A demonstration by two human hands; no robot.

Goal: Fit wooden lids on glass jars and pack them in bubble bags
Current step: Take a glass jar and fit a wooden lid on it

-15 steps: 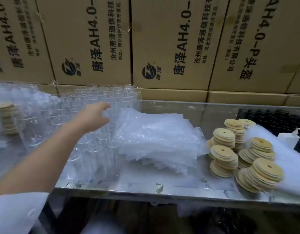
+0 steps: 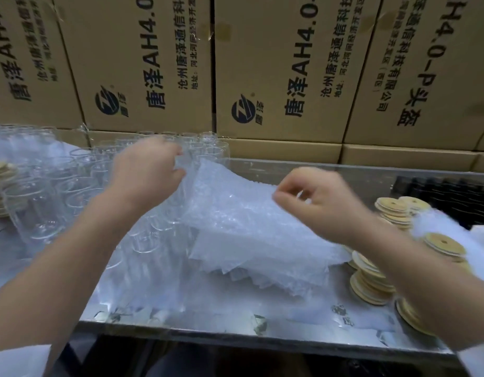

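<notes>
A heap of clear bubble bags (image 2: 251, 240) lies in the middle of the metal table (image 2: 235, 333). My left hand (image 2: 147, 172) pinches the far left corner of the top bubble bag (image 2: 230, 191) and lifts it. My right hand (image 2: 317, 205) pinches the same bag's right edge. Several empty glass jars (image 2: 80, 183) stand crowded on the left, some behind my left hand. Stacks of round wooden lids (image 2: 371, 278) with a centre hole lie on the right, partly under my right forearm.
Large printed cardboard boxes (image 2: 276, 72) form a wall behind the table. More wooden lids (image 2: 0, 180) are stacked at the far left. A black tray (image 2: 447, 194) and white foam wrap (image 2: 453, 235) sit at the right. The table's front edge runs along the bottom.
My left hand has moved from above the jars to the bubble bag heap and taken hold of the top bag. My right hand has come into view and pinched its right edge.
</notes>
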